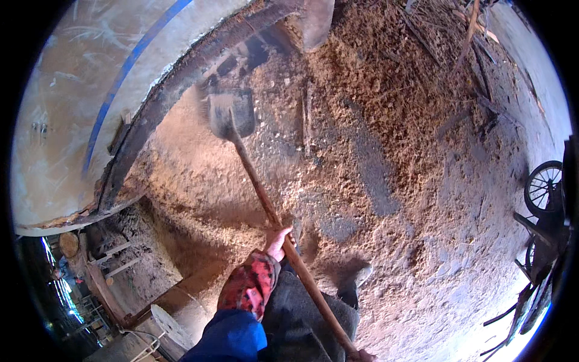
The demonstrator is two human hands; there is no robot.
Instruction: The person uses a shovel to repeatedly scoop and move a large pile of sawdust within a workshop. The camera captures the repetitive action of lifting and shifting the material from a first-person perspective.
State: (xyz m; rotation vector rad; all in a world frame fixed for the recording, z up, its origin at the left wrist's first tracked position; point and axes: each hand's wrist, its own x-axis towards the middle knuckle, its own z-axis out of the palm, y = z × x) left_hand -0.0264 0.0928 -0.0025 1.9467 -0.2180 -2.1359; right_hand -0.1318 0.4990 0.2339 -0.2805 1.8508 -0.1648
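Observation:
My left hand [278, 242] is wrapped round the wooden handle of a shovel [259, 190], about midway along it. A red patterned cuff and a blue sleeve cover that arm. At the lower edge only a sliver of my right hand [366, 356] shows, closed at the handle's near end. The shovel's dark, square blade [240, 114] reaches far ahead, over loose tan material [181, 142] that looks like sawdust or wood chips. Some tan dust lies on the blade, and its left edge is blurred.
A pale curved wall [72, 102] with a blue stripe rises at left, above a dark ledge [142, 120]. Sticks and branches [476, 54] lie far right. Spoked wheels [543, 188] stand at the right edge. A pit with wood pieces [120, 256] is at lower left.

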